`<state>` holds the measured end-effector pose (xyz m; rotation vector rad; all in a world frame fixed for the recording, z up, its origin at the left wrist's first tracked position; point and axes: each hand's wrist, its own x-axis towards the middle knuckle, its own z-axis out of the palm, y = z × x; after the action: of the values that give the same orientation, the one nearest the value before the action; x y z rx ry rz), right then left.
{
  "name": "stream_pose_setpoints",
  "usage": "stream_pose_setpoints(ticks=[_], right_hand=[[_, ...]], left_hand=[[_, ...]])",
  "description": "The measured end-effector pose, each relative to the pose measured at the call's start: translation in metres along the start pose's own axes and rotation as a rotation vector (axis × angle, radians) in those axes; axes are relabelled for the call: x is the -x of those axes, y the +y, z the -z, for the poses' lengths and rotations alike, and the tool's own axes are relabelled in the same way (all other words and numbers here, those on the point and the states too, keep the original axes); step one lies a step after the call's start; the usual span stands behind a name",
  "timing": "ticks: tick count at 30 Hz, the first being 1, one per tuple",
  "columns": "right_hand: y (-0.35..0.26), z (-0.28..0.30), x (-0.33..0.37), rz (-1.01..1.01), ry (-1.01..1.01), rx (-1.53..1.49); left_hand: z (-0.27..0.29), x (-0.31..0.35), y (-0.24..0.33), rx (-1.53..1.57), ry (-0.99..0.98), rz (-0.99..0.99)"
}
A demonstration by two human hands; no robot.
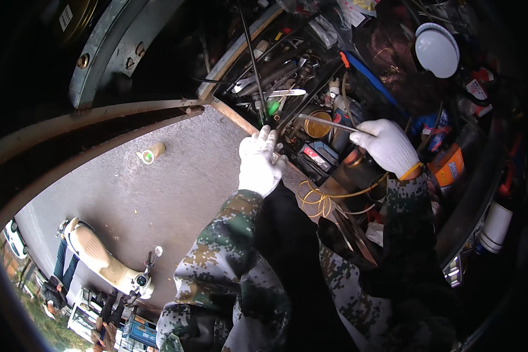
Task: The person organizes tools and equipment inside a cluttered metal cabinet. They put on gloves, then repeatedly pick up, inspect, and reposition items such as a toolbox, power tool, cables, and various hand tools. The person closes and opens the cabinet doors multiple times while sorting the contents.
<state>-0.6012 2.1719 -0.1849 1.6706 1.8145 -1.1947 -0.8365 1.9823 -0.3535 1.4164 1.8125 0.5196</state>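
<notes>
My left hand [260,167], in a white glove, lies against the near rim [236,116] of a cluttered tool box, its fingers stretched forward. A long thin black rod [253,58] runs down to just beyond its fingertips; whether they touch is not clear. My right hand [387,145], also gloved in white, is closed on one end of a slim grey metal bar [327,122]. The bar's other end points left, over a round open tin [318,125]. Metal tools and a green piece [273,107] fill the tray ahead of my left hand.
A yellow cord [322,199] loops below the box. Right of it are an orange packet [447,166], a white round lid [437,51] and a blue strip [372,79]. On the pavement stand a cup-like container [153,154] and a cream scooter [100,255], with people beyond.
</notes>
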Motion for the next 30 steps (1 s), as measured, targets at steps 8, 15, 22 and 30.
stream_pose_setpoints(ticks=[8,15,22,30], right_hand=[[-0.043,-0.029,-0.009,0.524,-0.395,0.274],[-0.051,-0.065,-0.121,0.37,0.543,0.42],[-0.056,-0.094,-0.218,0.113,0.168,0.724],[-0.03,0.018,-0.117,0.165,0.426,-0.058]], left_hand=[[0.027,0.049,0.027,0.235,-0.191,0.018],[0.039,0.071,0.004,0.893,-0.31,0.532],[0.059,0.1,-0.006,0.931,-0.26,0.623],[0.045,0.111,-0.021,0.903,-0.293,0.627]])
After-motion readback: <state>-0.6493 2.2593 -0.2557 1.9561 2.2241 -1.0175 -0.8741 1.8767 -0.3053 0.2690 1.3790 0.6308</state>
